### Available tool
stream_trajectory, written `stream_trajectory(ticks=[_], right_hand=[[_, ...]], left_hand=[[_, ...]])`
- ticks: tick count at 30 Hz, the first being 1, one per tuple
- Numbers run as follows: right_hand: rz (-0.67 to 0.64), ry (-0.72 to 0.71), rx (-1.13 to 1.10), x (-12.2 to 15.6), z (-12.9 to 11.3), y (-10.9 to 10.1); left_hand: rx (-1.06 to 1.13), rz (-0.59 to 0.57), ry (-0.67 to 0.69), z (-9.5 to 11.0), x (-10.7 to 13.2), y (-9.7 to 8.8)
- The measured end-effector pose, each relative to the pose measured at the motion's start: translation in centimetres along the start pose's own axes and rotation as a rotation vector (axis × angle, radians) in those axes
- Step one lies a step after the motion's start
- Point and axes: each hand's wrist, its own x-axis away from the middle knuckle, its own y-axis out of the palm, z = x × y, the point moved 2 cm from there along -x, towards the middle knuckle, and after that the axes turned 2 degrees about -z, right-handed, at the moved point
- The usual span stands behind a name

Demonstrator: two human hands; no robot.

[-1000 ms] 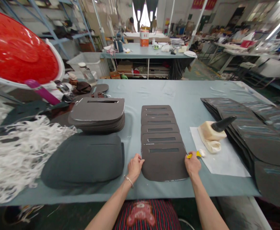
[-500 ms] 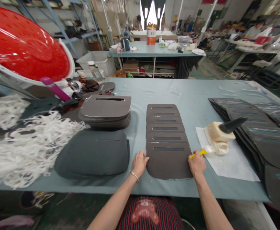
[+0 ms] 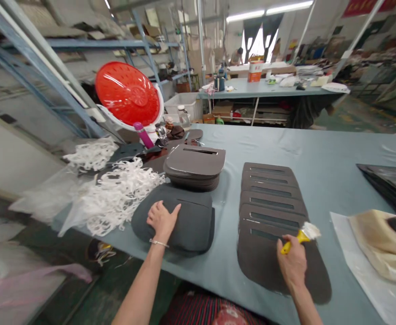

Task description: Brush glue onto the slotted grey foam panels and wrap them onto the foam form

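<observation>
My left hand point(image 3: 162, 218) lies flat, fingers spread, on top of a dark grey padded stack point(image 3: 191, 221) near the table's front edge. My right hand point(image 3: 292, 264) is closed round the yellow handle of a small glue brush point(image 3: 301, 237), whose white bristles hover over the nearest dark slotted piece point(image 3: 279, 257). That piece is the front one of an overlapping row of slotted pieces point(image 3: 268, 189) running away from me. A second pile of brown slotted pieces point(image 3: 196, 164) sits behind the padded stack.
White shredded strips point(image 3: 116, 194) lie at the left. A red basket point(image 3: 128, 92) leans by the shelving. A cream glue pot point(image 3: 377, 239) stands on white paper point(image 3: 367, 275) at the right, with black sheets point(image 3: 390, 185) behind. The table edge point(image 3: 123, 246) drops off to the left.
My view has swung left. My left hand left the slotted piece's edge and moved onto the padded stack. My right hand brought the brush from the pot side over the front slotted piece.
</observation>
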Motion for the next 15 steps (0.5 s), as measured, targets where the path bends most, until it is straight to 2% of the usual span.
stream_trajectory(ticks=[2, 4, 6, 8, 11, 13, 15], right_hand=[[-0.069, -0.085, -0.112, 0.9, -3.7, 1.6], [-0.145, -0.157, -0.218, 1.8, -6.7, 3.0], [-0.213, -0.212, -0.313, 2.4, -9.0, 4.0], [-0.263, -0.23, -0.396, 3.0, -10.7, 4.5], [-0.345, -0.198, -0.551, 3.6, -12.8, 4.2], [-0.411, -0.154, -0.705, 3.8, -13.8, 3.6], [-0.479, -0.069, -0.882, 3.6, -14.4, 3.0]], left_hand=[[-0.042, -0.069, -0.03, -2.8, -2.5, -0.1], [-0.039, -0.121, 0.001, -4.7, -4.2, -0.3], [-0.017, -0.137, 0.028, -5.8, -5.4, -1.1], [0.015, -0.165, 0.062, -6.1, -6.0, -2.4], [0.135, -0.262, 0.147, -4.2, -5.5, -4.8], [0.321, -0.393, 0.237, -1.1, -3.8, -6.2], [0.602, -0.624, 0.311, 3.1, -0.9, -7.4]])
